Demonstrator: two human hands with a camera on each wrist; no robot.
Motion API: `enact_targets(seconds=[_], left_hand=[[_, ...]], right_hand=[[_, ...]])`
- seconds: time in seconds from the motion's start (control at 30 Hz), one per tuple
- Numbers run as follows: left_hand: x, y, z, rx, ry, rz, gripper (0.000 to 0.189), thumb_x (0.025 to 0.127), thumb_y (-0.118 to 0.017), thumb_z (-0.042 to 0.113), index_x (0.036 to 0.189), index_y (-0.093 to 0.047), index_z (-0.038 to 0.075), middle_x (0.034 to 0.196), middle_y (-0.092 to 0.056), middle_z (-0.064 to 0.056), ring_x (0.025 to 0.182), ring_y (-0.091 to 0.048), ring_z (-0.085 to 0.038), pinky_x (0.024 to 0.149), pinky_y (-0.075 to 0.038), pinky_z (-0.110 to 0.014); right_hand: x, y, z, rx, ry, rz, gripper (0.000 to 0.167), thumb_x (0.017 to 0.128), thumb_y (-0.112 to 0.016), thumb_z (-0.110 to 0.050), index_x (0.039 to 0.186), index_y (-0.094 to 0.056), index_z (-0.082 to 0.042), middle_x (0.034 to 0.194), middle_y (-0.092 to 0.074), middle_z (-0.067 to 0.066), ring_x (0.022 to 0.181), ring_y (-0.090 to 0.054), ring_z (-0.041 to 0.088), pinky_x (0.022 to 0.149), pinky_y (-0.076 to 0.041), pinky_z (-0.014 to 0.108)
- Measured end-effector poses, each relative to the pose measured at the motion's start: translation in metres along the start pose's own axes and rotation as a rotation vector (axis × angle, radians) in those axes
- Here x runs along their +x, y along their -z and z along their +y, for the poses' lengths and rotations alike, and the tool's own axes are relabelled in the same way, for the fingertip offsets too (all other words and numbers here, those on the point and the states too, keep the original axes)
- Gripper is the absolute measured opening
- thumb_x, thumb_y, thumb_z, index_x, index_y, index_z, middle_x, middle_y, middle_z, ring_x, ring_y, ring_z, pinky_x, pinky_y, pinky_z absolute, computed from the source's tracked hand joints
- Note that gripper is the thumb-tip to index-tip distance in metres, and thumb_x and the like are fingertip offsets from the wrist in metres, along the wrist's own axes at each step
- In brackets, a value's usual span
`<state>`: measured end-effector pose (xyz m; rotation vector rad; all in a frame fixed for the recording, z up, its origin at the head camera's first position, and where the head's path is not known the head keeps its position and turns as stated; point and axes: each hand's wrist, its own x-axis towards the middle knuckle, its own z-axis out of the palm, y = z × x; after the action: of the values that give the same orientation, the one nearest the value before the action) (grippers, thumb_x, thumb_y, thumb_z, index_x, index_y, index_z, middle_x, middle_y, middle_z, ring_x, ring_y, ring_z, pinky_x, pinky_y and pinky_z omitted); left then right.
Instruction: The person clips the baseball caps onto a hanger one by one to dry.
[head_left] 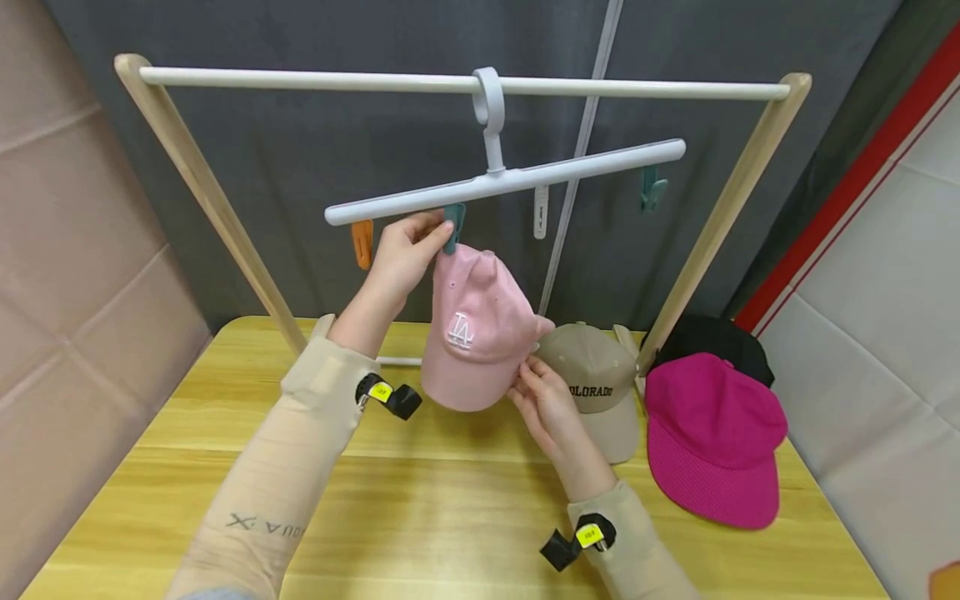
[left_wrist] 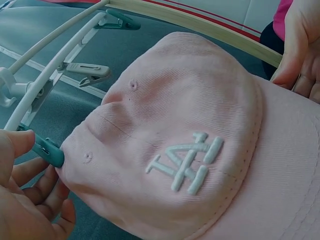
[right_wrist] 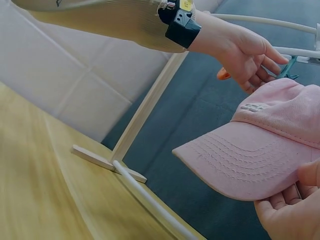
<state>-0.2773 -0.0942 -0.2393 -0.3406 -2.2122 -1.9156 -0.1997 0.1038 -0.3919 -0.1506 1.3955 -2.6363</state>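
Observation:
A pink baseball cap (head_left: pixel 480 367) with white LA lettering hangs crown up below a white hanger (head_left: pixel 420 202), which tilts down at its left end. My left hand (head_left: pixel 397 254) pinches a teal clip (head_left: pixel 454 229) on the hanger between thumb and fingers. In the left wrist view, the tip of that clip (left_wrist: pixel 52 154) meets the top of the crown. My right hand (head_left: pixel 553 408) holds the cap at the right side of its brim, thumb above and fingers beneath, as the right wrist view shows at the brim (right_wrist: pixel 245 172).
The hanger hooks over a white rail (head_left: pixel 315 81) between wooden posts. An orange clip (head_left: pixel 362 244), a white clip (head_left: pixel 540 212) and another teal clip (head_left: pixel 651 192) hang from it. Beige (head_left: pixel 588 358), magenta (head_left: pixel 712 425) and black (head_left: pixel 716 337) caps lie on the wooden table (head_left: pixel 420 517) at right.

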Motion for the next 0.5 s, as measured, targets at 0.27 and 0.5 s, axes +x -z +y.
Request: enact_targets(seconds=[0.27, 0.5], left_hand=[[-0.003, 0.003, -0.01, 0.014, -0.045, 0.03, 0.037, 0.096, -0.06, 0.016, 0.129, -0.058, 0.0, 0.125, -0.06, -0.013, 0.11, -0.054, -0.017, 0.097, -0.042, -0.027], [-0.009, 0.006, -0.022, 0.035, -0.046, 0.039, 0.037, 0.096, -0.06, 0.016, 0.128, -0.058, -0.002, 0.124, -0.06, -0.016, 0.11, -0.054, -0.018, 0.098, -0.042, -0.03]], right_hand=[[0.0, 0.003, 0.004, -0.023, -0.008, 0.021, 0.043, 0.104, -0.026, -0.001, 0.143, -0.019, 0.015, 0.137, -0.034, 0.025, 0.116, -0.045, 0.024, 0.1, -0.039, 0.034], [-0.002, 0.005, 0.006, -0.024, -0.02, 0.004, 0.045, 0.104, -0.028, -0.001, 0.145, -0.016, 0.014, 0.145, -0.028, 0.029, 0.127, -0.038, 0.033, 0.11, -0.026, 0.044]])
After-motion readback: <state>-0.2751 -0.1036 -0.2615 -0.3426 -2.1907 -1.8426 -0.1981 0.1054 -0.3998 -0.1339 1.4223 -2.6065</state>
